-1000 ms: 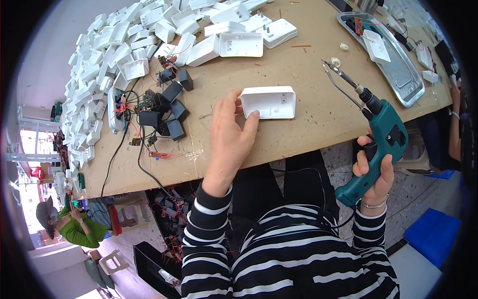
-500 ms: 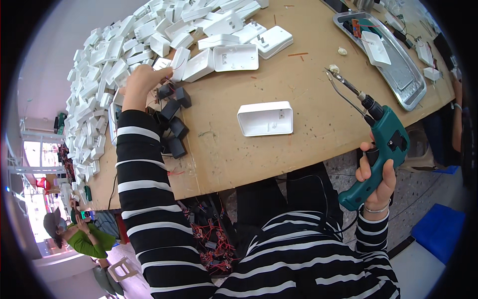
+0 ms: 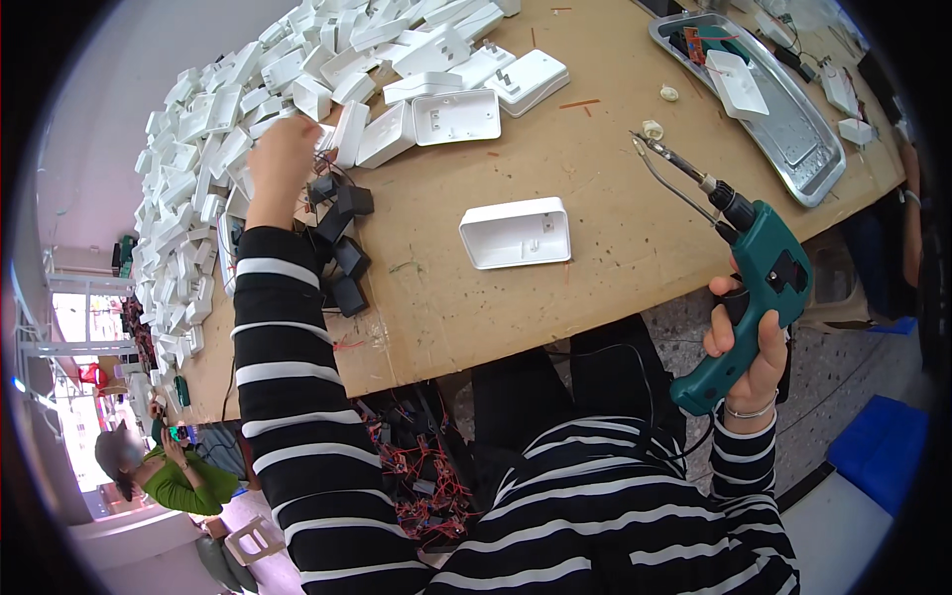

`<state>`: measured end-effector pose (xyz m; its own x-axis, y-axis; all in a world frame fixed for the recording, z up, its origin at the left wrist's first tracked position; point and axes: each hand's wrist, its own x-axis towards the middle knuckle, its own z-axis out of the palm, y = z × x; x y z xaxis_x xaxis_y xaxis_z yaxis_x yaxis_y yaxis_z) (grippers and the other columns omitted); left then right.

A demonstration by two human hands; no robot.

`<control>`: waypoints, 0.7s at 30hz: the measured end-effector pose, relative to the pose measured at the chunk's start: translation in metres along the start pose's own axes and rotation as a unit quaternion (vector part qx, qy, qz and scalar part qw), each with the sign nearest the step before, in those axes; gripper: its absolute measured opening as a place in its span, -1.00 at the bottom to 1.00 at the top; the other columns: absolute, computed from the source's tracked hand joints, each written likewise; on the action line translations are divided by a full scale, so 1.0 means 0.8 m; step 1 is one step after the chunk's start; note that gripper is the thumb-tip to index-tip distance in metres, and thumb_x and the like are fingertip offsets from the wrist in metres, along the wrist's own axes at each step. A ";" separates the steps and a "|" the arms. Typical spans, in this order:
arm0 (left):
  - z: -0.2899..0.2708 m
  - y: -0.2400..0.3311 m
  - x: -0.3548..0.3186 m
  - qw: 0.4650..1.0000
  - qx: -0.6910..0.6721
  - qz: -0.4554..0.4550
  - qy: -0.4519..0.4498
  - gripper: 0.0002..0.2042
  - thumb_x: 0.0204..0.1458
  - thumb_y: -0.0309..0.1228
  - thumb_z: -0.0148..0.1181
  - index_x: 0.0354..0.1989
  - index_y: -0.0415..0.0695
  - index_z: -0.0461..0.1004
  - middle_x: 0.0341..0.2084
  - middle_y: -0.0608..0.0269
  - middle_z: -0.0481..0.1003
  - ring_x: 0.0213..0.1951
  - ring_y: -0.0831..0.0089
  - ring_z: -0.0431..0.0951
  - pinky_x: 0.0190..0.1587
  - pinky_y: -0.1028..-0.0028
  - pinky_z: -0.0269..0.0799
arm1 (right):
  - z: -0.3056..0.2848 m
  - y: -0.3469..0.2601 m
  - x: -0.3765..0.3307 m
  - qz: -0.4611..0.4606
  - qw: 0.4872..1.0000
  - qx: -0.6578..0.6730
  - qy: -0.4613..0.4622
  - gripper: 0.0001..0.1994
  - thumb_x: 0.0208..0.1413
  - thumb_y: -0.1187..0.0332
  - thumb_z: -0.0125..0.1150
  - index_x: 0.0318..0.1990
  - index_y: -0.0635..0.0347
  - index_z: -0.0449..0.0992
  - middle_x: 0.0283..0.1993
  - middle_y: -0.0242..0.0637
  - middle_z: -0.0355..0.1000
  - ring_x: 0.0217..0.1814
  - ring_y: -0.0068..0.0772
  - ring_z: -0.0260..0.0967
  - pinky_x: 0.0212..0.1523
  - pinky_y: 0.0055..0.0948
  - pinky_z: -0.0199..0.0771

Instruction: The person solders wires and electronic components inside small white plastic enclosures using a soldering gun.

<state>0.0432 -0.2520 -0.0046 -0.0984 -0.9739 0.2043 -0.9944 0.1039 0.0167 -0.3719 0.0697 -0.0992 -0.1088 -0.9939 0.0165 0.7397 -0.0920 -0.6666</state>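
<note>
The left hand [image 3: 283, 159] is reaching far into the upper left of the frame, over a cluster of small black blocks with wires [image 3: 340, 233] at the edge of the heap of white plastic housings [image 3: 238, 119]; seen from behind, its fingers are hidden, so whether its grip is wide or narrow I cannot tell. The right hand [image 3: 749, 347] is sitting at the right of the frame, off the worktop [image 3: 595, 129] edge, its grip wrapped tight around the handle of a green pistol-shaped soldering tool [image 3: 759, 288]; the tool's long axis is slanting up and to the left, its thin tip [image 3: 640, 142] hanging over the worktop. One open white housing [image 3: 516, 232] is lying alone at centre frame, its long side running left to right; it is lying between the two hands, nearer the tool tip than the left hand, down and left of that tip. A metal tray [image 3: 793, 149] is resting at the upper right.
</note>
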 end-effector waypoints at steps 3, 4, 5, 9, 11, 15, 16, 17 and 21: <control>-0.037 -0.006 -0.007 0.912 -0.378 -0.096 0.130 -0.76 0.05 -0.29 0.24 -0.21 -0.18 0.57 -0.34 0.35 0.57 -0.20 0.50 0.53 -0.07 0.47 0.30 | -0.004 -0.003 -0.004 -0.017 1.000 -0.003 -0.001 -0.27 0.17 0.16 0.16 0.32 0.39 -0.05 0.10 0.03 0.29 -0.40 -0.51 0.32 -0.38 -0.50 0.50; -0.046 -0.005 -0.012 0.856 -0.472 -0.151 0.145 -0.78 0.06 -0.31 0.23 -0.18 -0.16 0.54 -0.29 0.32 0.56 -0.17 0.48 0.52 -0.06 0.45 0.31 | -0.006 -0.003 -0.005 -0.019 1.000 0.000 0.001 -0.28 0.17 0.16 0.16 0.32 0.39 -0.04 0.10 0.03 0.29 -0.40 -0.51 0.33 -0.38 -0.50 0.50; -0.059 -0.006 -0.021 0.788 -0.560 -0.203 0.159 -0.79 0.08 -0.33 0.22 -0.16 -0.14 0.50 -0.25 0.28 0.56 -0.15 0.46 0.52 -0.05 0.44 0.31 | -0.007 -0.003 -0.005 -0.021 1.000 0.002 0.001 -0.28 0.17 0.16 0.16 0.32 0.39 -0.04 0.10 0.03 0.29 -0.40 -0.51 0.33 -0.39 -0.50 0.50; -0.080 -0.013 -0.039 0.694 -0.687 -0.092 0.194 -0.86 0.15 -0.40 0.13 -0.18 -0.15 0.46 -0.23 0.18 0.54 -0.10 0.40 0.52 -0.01 0.36 0.34 | -0.005 -0.001 -0.005 -0.018 1.000 0.003 0.007 -0.28 0.17 0.17 0.16 0.32 0.39 -0.04 0.09 0.03 0.30 -0.40 -0.50 0.33 -0.39 -0.49 0.50; -0.110 -0.017 -0.067 0.649 -0.721 0.037 0.239 -0.89 0.18 -0.45 0.07 -0.20 -0.19 0.47 -0.25 0.16 0.55 -0.16 0.38 0.53 -0.05 0.39 0.39 | 0.001 -0.002 -0.003 -0.005 1.000 0.004 -0.018 -0.28 0.17 0.17 0.16 0.32 0.39 -0.04 0.09 0.03 0.30 -0.40 -0.50 0.33 -0.39 -0.50 0.49; -0.130 -0.030 -0.102 0.621 -0.722 0.061 0.298 -0.87 0.19 -0.52 -0.01 -0.15 -0.28 0.42 -0.24 0.03 0.53 -0.16 0.28 0.54 -0.06 0.27 0.46 | 0.006 0.002 -0.009 -0.006 1.000 0.005 -0.019 -0.27 0.16 0.17 0.17 0.32 0.39 -0.05 0.10 0.04 0.29 -0.40 -0.50 0.33 -0.39 -0.49 0.49; -0.137 -0.029 -0.118 0.626 -0.717 0.070 0.299 -0.85 0.19 -0.52 0.01 -0.14 -0.28 0.45 -0.32 0.07 0.54 -0.23 0.33 0.56 -0.11 0.35 0.48 | 0.007 0.002 -0.009 -0.001 0.999 0.007 -0.032 -0.26 0.17 0.15 0.17 0.32 0.38 -0.06 0.12 0.03 0.28 -0.40 -0.50 0.31 -0.39 -0.49 0.48; -0.136 -0.022 -0.132 0.626 -0.717 0.067 0.299 -0.85 0.19 -0.52 0.01 -0.14 -0.28 0.45 -0.32 0.07 0.54 -0.23 0.33 0.56 -0.11 0.35 0.48 | 0.008 0.001 -0.008 0.003 0.999 0.009 -0.043 -0.26 0.17 0.14 0.16 0.33 0.38 -0.06 0.14 0.02 0.26 -0.40 -0.51 0.30 -0.38 -0.49 0.47; -0.084 0.059 -0.193 0.850 -0.499 0.073 0.153 -0.87 0.13 -0.57 0.07 -0.20 -0.23 0.52 -0.50 0.33 0.48 -0.46 0.64 0.45 -0.42 0.68 0.33 | 0.025 0.009 -0.003 0.015 0.998 0.037 -0.058 -0.25 0.17 0.11 0.14 0.33 0.37 -0.08 0.19 0.01 0.22 -0.37 -0.51 0.27 -0.37 -0.51 0.44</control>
<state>0.0138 -0.0829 0.0300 -0.0512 -0.8535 0.5186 -0.4312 0.4872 0.7594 -0.3531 0.0705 -0.0888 -0.0112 -0.9962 0.0864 0.7891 -0.0619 -0.6111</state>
